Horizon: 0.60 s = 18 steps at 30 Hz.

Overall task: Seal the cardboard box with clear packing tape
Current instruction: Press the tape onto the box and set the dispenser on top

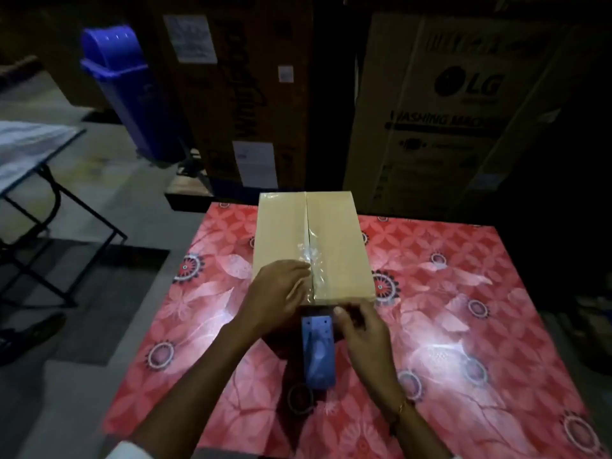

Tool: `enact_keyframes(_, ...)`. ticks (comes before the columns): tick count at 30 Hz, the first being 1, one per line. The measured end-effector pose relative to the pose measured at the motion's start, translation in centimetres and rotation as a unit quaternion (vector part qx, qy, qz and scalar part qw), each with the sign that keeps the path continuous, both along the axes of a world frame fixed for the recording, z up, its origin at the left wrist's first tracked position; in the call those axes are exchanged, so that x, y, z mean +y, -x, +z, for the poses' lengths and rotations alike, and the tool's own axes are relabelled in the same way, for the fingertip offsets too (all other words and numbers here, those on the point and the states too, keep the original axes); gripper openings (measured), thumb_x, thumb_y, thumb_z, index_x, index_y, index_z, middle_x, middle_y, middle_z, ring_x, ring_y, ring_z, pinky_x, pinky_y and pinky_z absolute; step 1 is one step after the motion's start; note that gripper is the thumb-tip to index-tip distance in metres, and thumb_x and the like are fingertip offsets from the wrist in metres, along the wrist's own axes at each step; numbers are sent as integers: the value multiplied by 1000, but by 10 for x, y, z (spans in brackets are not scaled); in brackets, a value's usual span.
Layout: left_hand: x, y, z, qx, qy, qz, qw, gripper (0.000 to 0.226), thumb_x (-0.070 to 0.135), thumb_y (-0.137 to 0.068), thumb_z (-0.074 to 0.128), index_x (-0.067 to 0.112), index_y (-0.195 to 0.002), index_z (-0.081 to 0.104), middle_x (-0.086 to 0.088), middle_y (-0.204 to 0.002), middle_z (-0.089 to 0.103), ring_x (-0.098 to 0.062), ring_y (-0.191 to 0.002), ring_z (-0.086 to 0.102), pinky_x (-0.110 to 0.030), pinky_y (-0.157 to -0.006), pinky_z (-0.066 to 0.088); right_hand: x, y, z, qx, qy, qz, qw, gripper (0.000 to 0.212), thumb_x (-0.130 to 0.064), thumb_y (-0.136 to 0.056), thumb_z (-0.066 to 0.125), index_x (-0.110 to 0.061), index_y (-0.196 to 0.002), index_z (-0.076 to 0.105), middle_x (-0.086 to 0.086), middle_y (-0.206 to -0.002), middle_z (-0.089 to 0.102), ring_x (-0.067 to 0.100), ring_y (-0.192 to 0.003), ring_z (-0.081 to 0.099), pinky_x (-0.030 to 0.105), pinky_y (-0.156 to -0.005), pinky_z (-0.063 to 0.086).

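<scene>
A closed brown cardboard box [334, 246] lies on the red flowered table [463, 326], its centre seam running away from me. Clear packing tape [313, 260] covers the near half of the seam, wrinkled and shiny. My left hand [278, 299] rests flat on the box's near left corner, fingers pressed on the tape. My right hand [361, 329] grips the head of a blue tape dispenser [317, 346] at the box's near edge; the dispenser's handle points toward me.
Large appliance cartons [440, 111] stand behind the table, with a blue swing-lid bin [129, 91] to their left. A folding table [29, 150] with black legs stands on the floor at left. A dark shoe [29, 336] is near the left edge.
</scene>
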State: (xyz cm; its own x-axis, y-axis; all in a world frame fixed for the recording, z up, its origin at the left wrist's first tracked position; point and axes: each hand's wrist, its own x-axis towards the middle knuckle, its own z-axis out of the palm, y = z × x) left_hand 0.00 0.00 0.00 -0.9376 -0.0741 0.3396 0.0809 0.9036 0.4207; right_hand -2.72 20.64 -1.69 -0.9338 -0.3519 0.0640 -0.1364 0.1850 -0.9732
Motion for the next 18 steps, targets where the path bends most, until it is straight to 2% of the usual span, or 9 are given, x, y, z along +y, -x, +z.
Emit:
enact_keyframes(2,3,0,-9,-51,50,-29,997,40,30,-95,51,14,-130,62,-2,-141,57,-20,-133,50,-38,-110,35,-2,-13,-14,-34,-20,-40,998,17,-37,-86,69,-24,-96,65,1,-93,69,15,-85,67,33,-75,57)
enact_keyframes(4,4,-1,-16,-110,63,-24,992,55,44,-97,35,18,-144,48,2,-155,40,-18,-146,32,-41,-118,24,-2,-26,-26,-69,-22,-68,995,17,-30,-87,74,-23,-96,62,5,-91,67,19,-81,65,25,-72,54)
enact_keyframes(7,3,8,-17,-152,98,-16,983,70,58,-95,16,23,-154,29,5,-164,19,-18,-152,12,-45,-122,14,-7,-30,-35,-98,-28,-84,991,20,-25,-89,72,-16,-100,59,4,-91,68,17,-79,64,17,-67,51)
enact_keyframes(10,4,15,-18,-183,119,1,976,69,61,-95,8,29,-157,11,7,-166,0,-17,-153,-4,-47,-123,5,-7,-30,-39,-119,-35,-81,989,26,-28,-89,71,-15,-107,58,1,-91,67,13,-80,64,20,-69,52)
enact_keyframes(13,3,25,-20,-187,100,40,976,64,62,-97,13,37,-155,10,4,-166,-8,-19,-153,-9,-48,-123,0,-9,-32,-47,-127,-42,-88,987,29,-32,-88,73,-17,-108,58,-1,-93,69,12,-81,65,24,-72,53)
enact_keyframes(16,1,33,-20,-200,100,56,973,64,65,-97,15,39,-155,7,-1,-166,-12,-21,-153,-11,-50,-122,-1,-10,-42,-55,-131,-62,-76,986,34,-45,-84,72,-26,-109,58,-4,-104,71,14,-92,69,33,-76,58)
enact_keyframes(18,0,33,-20,-198,99,49,974,65,64,-97,15,38,-155,7,-3,-165,-13,-22,-153,-11,-50,-122,-1,-9,-48,-58,-145,-57,-71,985,33,-40,-85,74,-24,-109,58,-4,-105,73,13,-94,71,34,-76,59)
